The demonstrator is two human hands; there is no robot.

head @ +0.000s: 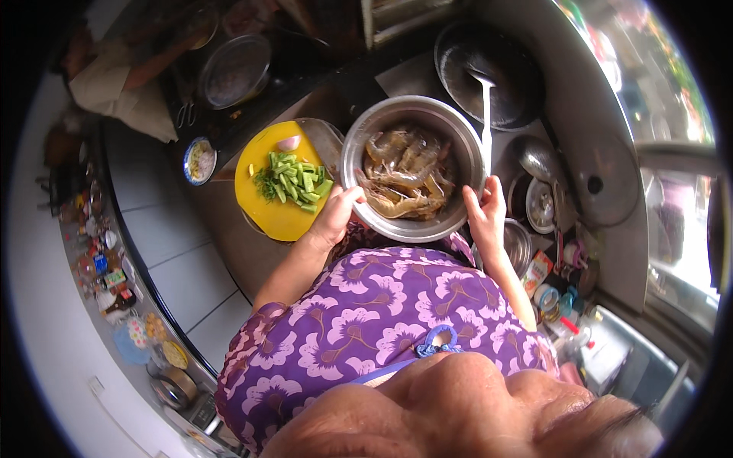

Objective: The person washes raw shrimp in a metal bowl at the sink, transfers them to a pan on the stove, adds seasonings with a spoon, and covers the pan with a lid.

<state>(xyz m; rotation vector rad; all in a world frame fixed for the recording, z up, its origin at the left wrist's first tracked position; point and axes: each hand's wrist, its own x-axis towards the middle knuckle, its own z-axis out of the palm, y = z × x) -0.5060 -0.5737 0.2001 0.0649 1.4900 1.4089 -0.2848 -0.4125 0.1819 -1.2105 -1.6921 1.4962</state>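
Raw whole shrimp lie in a round metal bowl in front of my body. My left hand grips the bowl's rim at the lower left, thumb on the edge. On the opposite side, my right hand holds the rim at the lower right. Left of the bowl is a round yellow cutting board bearing cut green vegetable pieces, some leafy herb and a pinkish onion piece. Part of a cleaver blade shows between board and bowl.
A wok with a metal spatula stands beyond the bowl to the right. A ladle and pot lid lie nearer. A patterned bowl sits at the left counter edge; another person works at upper left.
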